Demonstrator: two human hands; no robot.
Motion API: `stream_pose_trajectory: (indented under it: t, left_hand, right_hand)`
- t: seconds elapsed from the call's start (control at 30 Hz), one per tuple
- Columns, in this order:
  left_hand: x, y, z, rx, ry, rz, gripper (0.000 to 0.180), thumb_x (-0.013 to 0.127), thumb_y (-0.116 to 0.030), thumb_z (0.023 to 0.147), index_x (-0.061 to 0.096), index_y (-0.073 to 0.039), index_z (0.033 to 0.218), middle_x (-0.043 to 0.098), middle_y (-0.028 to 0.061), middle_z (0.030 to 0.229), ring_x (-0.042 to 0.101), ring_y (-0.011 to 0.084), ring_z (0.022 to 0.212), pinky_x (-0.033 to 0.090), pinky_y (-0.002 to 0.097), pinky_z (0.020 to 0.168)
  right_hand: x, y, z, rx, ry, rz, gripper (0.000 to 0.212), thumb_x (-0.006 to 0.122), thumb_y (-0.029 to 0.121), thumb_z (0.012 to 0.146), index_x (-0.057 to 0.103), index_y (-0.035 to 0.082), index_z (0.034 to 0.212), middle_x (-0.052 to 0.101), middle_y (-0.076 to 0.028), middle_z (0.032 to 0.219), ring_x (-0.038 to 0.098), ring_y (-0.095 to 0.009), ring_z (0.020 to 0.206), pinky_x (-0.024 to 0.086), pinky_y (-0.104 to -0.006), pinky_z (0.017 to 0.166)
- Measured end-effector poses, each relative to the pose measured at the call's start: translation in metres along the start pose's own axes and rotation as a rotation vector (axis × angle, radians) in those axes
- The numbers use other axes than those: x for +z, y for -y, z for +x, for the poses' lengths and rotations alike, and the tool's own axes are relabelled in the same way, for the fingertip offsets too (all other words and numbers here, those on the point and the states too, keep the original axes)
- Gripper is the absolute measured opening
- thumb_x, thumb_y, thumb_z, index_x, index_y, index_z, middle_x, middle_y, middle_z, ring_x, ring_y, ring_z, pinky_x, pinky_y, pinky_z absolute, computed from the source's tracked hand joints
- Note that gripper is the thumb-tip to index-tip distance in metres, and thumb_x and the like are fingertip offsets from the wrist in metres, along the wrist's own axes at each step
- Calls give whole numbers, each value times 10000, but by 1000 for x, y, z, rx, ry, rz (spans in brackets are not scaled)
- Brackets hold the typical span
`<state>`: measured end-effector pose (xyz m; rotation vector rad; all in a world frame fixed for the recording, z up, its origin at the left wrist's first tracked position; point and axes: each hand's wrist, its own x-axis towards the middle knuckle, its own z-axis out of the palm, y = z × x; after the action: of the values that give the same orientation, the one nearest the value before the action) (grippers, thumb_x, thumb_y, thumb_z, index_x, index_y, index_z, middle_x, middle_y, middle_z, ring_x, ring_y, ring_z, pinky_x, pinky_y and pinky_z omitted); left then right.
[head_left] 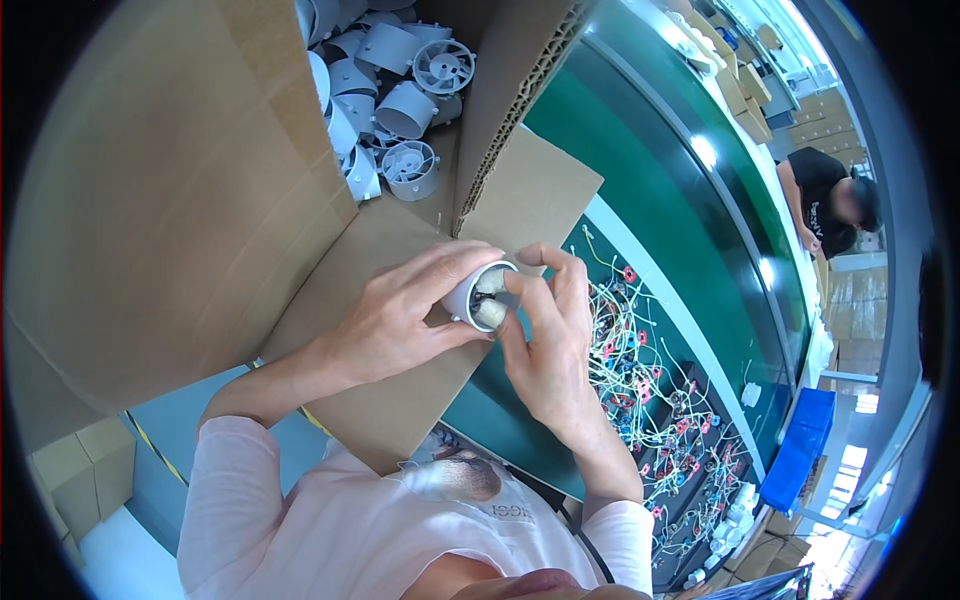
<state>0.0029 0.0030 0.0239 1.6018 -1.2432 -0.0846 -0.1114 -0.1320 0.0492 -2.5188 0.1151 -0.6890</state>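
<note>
My left hand (400, 312) is wrapped round a short white plastic tube-shaped housing (459, 300), its open end turned to the right. My right hand (552, 345) reaches into that opening with thumb and forefinger, whose tips wear pale finger covers. Between those two tips, inside the tube, sits something small and dark that I cannot make out. Both hands are held over a cardboard flap (375, 395). Ahead of them, an open carton (170, 190) holds many like white housings (405, 108), some showing spoked vanes inside.
On the right, a dark surface carries a tangle of small parts (640, 385) with pale wires and red pieces. Beyond runs a green conveyor belt (620, 130). A blue bin (803, 445) stands at the far right. Another person (830, 200) works across the belt.
</note>
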Motion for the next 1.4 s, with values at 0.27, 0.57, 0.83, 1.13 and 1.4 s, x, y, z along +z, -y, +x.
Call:
stream_pose_trajectory:
  t: [0.27, 0.57, 0.83, 1.13, 1.4]
  left_hand:
    - [1, 1, -1, -13, -23, -69, 594, 806, -57, 665, 559, -41, 1204, 606, 131, 1169, 617, 271, 1052, 529, 353, 852]
    - [-3, -2, 7, -27, 50, 90, 598, 779, -120, 698, 505, -44, 1224, 549, 129, 1200, 543, 301, 1111, 449, 419, 916]
    - [-15, 31, 31, 75, 55, 1084, 412, 604, -103, 782, 539, -21, 1180, 517, 154, 1232, 503, 334, 1111, 411, 409, 908]
    - [-16, 51, 43, 4, 300, 1197, 380, 569, -68, 771, 567, -13, 1148, 528, 163, 1210, 532, 311, 1086, 475, 372, 822]
    - [-17, -3, 0, -312, 57, 37, 574, 582, 138, 653, 437, -12, 1188, 472, 136, 1198, 509, 248, 1144, 477, 341, 903]
  right_hand:
    - [0, -6, 4, 68, 53, 212, 271, 627, -92, 701, 552, -7, 947, 583, -185, 1067, 616, -353, 836, 507, -396, 683]
    - [4, -27, 3, 214, 64, 286, 248, 614, -89, 749, 570, -17, 981, 611, -184, 1085, 647, -303, 932, 517, -342, 783]
    - [-75, -230, 17, 566, -354, -117, 261, 636, 199, 840, 649, -24, 975, 659, -111, 776, 619, -148, 740, 472, -300, 693]
    - [-79, -201, 10, 451, -195, -170, 174, 598, 82, 817, 613, 8, 974, 643, -162, 814, 632, -288, 767, 469, -375, 684]
    - [-73, -181, -36, 599, 259, -343, 177, 560, 107, 821, 602, 26, 974, 665, -166, 835, 641, -338, 828, 469, -433, 741]
